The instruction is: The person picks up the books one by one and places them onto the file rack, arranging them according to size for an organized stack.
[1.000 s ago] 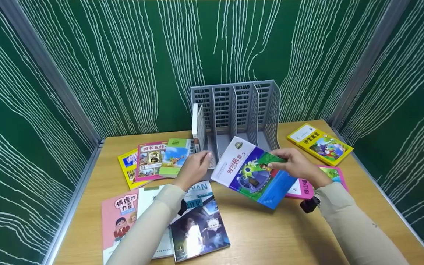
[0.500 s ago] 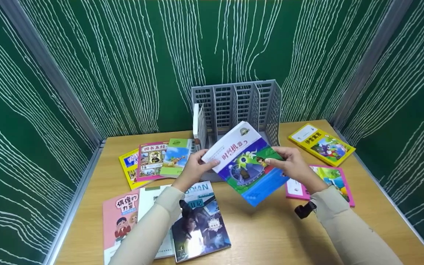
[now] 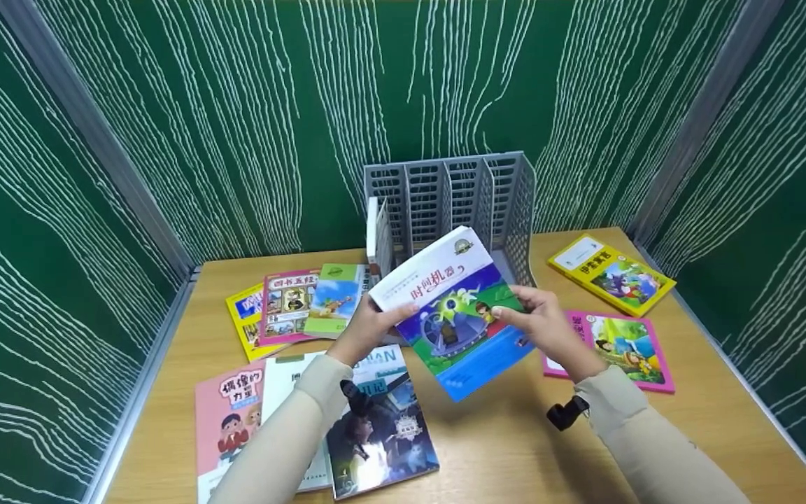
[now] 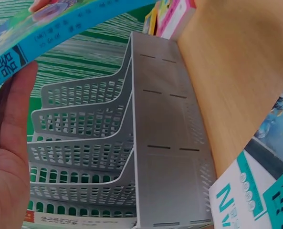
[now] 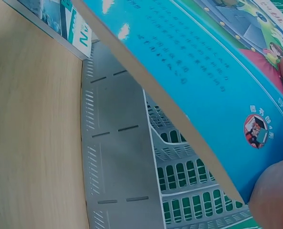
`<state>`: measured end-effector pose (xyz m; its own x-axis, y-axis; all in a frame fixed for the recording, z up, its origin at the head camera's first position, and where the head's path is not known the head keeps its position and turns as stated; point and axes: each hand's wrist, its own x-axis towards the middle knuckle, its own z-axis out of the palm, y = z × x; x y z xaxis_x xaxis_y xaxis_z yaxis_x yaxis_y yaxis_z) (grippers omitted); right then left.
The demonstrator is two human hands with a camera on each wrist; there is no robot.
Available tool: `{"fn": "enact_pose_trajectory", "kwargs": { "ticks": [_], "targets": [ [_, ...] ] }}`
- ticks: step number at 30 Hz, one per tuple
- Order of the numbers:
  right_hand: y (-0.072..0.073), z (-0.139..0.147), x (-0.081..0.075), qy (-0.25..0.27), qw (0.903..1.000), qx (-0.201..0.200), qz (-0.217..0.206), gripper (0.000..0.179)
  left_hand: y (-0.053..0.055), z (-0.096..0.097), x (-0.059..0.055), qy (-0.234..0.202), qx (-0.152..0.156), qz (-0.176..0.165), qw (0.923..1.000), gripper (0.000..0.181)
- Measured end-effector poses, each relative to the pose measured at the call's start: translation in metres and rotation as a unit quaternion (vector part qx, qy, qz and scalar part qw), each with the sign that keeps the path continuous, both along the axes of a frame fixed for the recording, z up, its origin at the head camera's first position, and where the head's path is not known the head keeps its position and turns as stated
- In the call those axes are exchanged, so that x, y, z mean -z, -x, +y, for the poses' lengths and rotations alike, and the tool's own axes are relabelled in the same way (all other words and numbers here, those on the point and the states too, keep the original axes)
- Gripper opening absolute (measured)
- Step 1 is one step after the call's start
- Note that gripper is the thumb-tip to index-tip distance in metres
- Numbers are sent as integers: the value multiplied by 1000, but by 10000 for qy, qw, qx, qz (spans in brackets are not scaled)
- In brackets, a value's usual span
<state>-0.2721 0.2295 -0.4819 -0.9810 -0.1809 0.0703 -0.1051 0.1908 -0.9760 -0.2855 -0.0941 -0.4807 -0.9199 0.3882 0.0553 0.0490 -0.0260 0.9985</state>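
Note:
Both hands hold a book with a white, purple, green and blue cover, tilted in the air before the grey file rack. My left hand grips its left edge, thumb on the front cover. On the right edge, my right hand pinches it with the thumb on top. The left wrist view shows the book's blue spine above the rack. In the right wrist view, the blue lower cover hides part of the rack. A white book stands in the rack's leftmost compartment.
A yellow book and a pink-edged book lie on the right. Yellow, pink and green books overlap at the left. Nearer lie a pink book, a white one and a dark-covered one. Green walls enclose the table.
My left hand has taken hold of the book's left edge, which only the right hand held at first. The book has turned slightly and shifted left, and the right hand has moved left with it.

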Motion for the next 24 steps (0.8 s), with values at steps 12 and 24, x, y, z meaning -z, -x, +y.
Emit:
{"fn": "enact_pose_trajectory", "kwargs": {
  "ticks": [12,24],
  "targets": [
    [1,-8,8,-267,9995,-4,163,39,-7,-3,-11,345,-23,335,9988,48],
    [11,-9,8,-361,9989,-98,284,43,-13,-1,-26,335,-15,893,9954,44]
  ]
}}
